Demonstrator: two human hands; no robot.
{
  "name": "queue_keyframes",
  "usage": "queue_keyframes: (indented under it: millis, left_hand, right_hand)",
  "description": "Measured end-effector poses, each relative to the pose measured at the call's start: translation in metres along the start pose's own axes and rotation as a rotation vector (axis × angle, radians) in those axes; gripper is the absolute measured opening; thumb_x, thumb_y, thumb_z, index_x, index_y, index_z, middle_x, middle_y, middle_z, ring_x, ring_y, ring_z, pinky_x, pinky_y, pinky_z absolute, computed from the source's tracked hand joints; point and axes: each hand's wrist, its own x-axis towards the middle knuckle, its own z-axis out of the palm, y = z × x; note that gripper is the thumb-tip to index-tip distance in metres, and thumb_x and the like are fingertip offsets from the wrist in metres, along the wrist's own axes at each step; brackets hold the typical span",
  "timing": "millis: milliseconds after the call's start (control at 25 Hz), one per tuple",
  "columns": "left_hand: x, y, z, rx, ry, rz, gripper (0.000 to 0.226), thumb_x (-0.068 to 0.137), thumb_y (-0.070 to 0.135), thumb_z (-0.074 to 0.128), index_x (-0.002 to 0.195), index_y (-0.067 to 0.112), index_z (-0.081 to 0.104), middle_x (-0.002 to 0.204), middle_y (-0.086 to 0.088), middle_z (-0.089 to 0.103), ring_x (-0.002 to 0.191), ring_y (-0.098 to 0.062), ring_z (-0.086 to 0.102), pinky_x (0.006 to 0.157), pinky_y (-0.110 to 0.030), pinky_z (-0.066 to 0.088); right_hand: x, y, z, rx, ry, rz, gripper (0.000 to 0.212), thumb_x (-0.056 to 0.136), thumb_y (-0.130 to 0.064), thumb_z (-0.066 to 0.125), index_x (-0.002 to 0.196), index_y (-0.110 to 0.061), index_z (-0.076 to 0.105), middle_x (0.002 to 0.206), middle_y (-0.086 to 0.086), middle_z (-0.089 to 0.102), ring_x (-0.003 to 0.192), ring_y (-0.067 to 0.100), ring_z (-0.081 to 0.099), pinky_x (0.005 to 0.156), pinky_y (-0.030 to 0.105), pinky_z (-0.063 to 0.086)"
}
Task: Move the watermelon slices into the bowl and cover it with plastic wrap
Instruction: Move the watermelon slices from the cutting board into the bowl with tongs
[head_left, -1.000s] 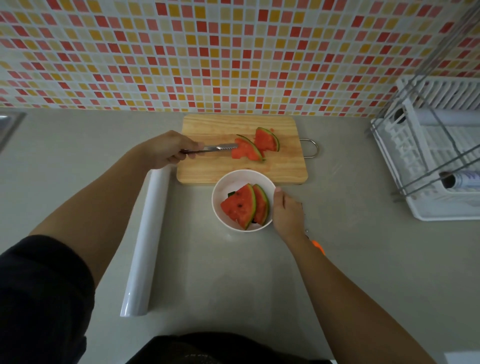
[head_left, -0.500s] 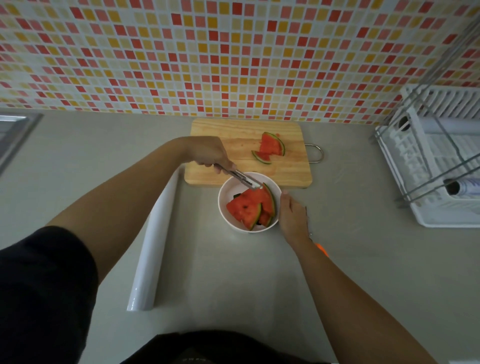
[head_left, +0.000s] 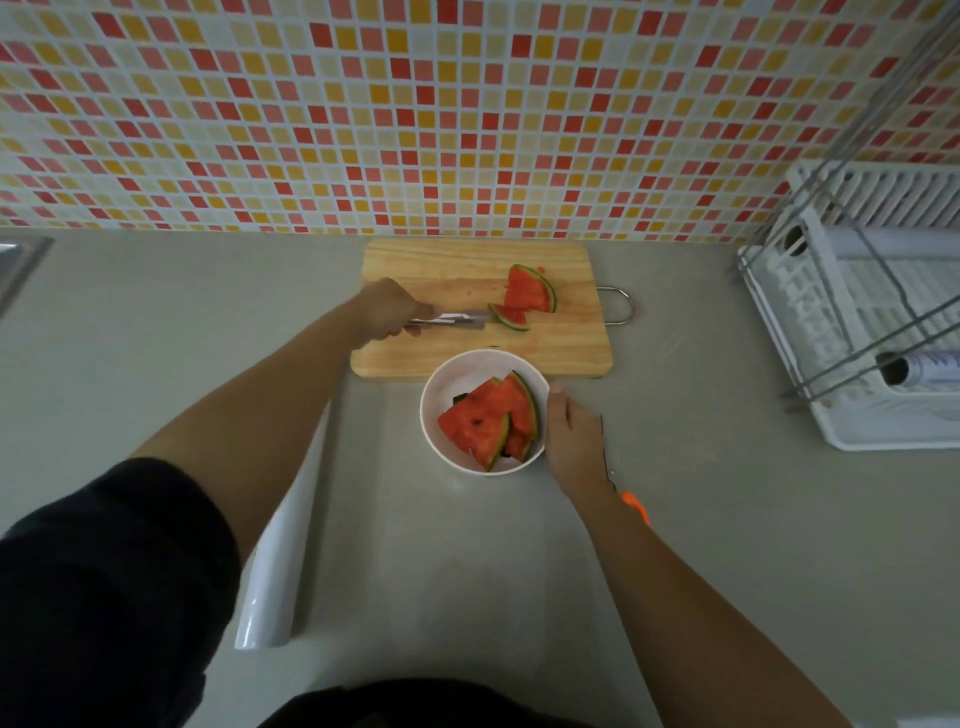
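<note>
A white bowl stands on the counter just in front of a wooden cutting board. It holds three watermelon slices, leaning on each other. Two more slices lie on the board: a large one and a small one. My left hand grips metal tongs whose tips reach the small slice. My right hand rests against the bowl's right side. A roll of plastic wrap lies on the counter under my left forearm.
A knife with an orange handle lies on the counter, partly hidden by my right wrist. A white dish rack stands at the right. The tiled wall runs behind the board. A sink edge shows at the far left.
My left hand carried a slice with the tongs from the board into the bowl, then moved back to the board, where the tongs now reach the small slice. My right hand stayed at the bowl.
</note>
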Motion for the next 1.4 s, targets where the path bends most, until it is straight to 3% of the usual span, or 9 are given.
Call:
queue_keyframes:
  millis: [200, 320, 440, 560, 720, 880, 1000, 1120, 1400]
  left_hand:
    - [0.013, 0.009, 0.023, -0.102, 0.001, -0.033, 0.037, 0.081, 0.035, 0.07, 0.06, 0.008, 0.056, 0.053, -0.003, 0.039, 0.044, -0.015, 0.028, 0.043, -0.024, 0.024]
    - [0.004, 0.002, 0.001, -0.162, -0.047, 0.022, 0.032, 0.082, 0.032, 0.069, 0.062, 0.007, 0.064, 0.055, 0.0, 0.048, 0.046, -0.012, 0.028, 0.041, -0.021, 0.023]
    - [-0.015, -0.002, -0.029, -0.168, -0.232, 0.109, 0.031, 0.085, 0.032, 0.066, 0.063, 0.011, 0.072, 0.05, 0.006, 0.045, 0.043, -0.008, 0.027, 0.038, -0.017, 0.022]
    - [-0.032, -0.002, -0.045, 0.01, -0.315, 0.145, 0.024, 0.085, 0.031, 0.066, 0.07, 0.016, 0.078, 0.051, 0.008, 0.053, 0.043, -0.006, 0.031, 0.04, -0.017, 0.025]
    - [-0.042, 0.002, -0.052, 0.252, -0.19, 0.174, 0.023, 0.081, 0.034, 0.071, 0.066, 0.018, 0.077, 0.056, 0.005, 0.062, 0.055, -0.01, 0.044, 0.053, -0.024, 0.034]
    - [-0.056, 0.025, -0.044, 0.626, -0.191, 0.209, 0.028, 0.084, 0.042, 0.065, 0.07, 0.018, 0.073, 0.069, 0.003, 0.07, 0.07, -0.01, 0.057, 0.067, -0.025, 0.04]
    - [-0.069, 0.051, -0.041, 0.891, -0.125, 0.243, 0.039, 0.084, 0.046, 0.064, 0.057, 0.018, 0.064, 0.059, 0.005, 0.064, 0.06, -0.01, 0.055, 0.056, -0.025, 0.035]
    - [-0.077, 0.069, -0.048, 0.911, -0.019, 0.303, 0.041, 0.083, 0.046, 0.064, 0.054, 0.017, 0.06, 0.054, 0.005, 0.061, 0.054, -0.011, 0.053, 0.051, -0.025, 0.031]
    - [-0.071, 0.067, -0.02, 0.831, -0.169, 0.283, 0.04, 0.086, 0.046, 0.061, 0.063, 0.014, 0.065, 0.065, 0.003, 0.063, 0.063, -0.01, 0.052, 0.055, -0.023, 0.034]
  right_hand:
    - [0.0, 0.0, -0.001, 0.007, -0.002, 0.024, 0.05, 0.098, -0.033, 0.031, 0.066, -0.001, 0.052, 0.062, 0.018, 0.058, 0.064, 0.036, 0.055, 0.059, 0.041, 0.042]
    - [-0.001, -0.005, -0.002, 0.022, -0.018, 0.083, 0.051, 0.098, -0.033, 0.032, 0.068, 0.002, 0.055, 0.066, 0.019, 0.061, 0.066, 0.033, 0.055, 0.06, 0.038, 0.039]
    - [-0.003, -0.008, -0.003, 0.046, -0.005, 0.105, 0.048, 0.098, -0.031, 0.033, 0.064, -0.003, 0.052, 0.062, 0.013, 0.057, 0.067, 0.03, 0.055, 0.059, 0.034, 0.036]
    - [-0.004, -0.01, -0.003, 0.026, 0.008, 0.115, 0.047, 0.098, -0.032, 0.033, 0.059, -0.01, 0.047, 0.053, 0.0, 0.049, 0.062, 0.026, 0.051, 0.055, 0.031, 0.025]
    - [-0.002, -0.009, -0.002, 0.001, 0.002, 0.127, 0.051, 0.098, -0.034, 0.032, 0.049, -0.019, 0.037, 0.051, -0.002, 0.046, 0.061, 0.027, 0.048, 0.054, 0.032, 0.02]
    - [-0.002, -0.01, -0.001, 0.006, 0.022, 0.109, 0.052, 0.098, -0.031, 0.033, 0.047, -0.02, 0.036, 0.056, 0.008, 0.053, 0.061, 0.026, 0.047, 0.055, 0.031, 0.023]
    - [-0.001, -0.008, 0.0, -0.015, 0.029, 0.078, 0.05, 0.098, -0.028, 0.033, 0.055, -0.006, 0.045, 0.062, 0.02, 0.06, 0.061, 0.032, 0.053, 0.054, 0.033, 0.026]
    - [-0.001, -0.007, 0.001, -0.001, 0.05, 0.074, 0.048, 0.098, -0.028, 0.035, 0.058, -0.005, 0.047, 0.066, 0.024, 0.062, 0.062, 0.032, 0.054, 0.054, 0.033, 0.024]
    - [-0.002, -0.007, 0.001, -0.004, 0.055, 0.05, 0.047, 0.098, -0.026, 0.035, 0.06, -0.003, 0.05, 0.069, 0.027, 0.064, 0.064, 0.034, 0.056, 0.054, 0.035, 0.029]
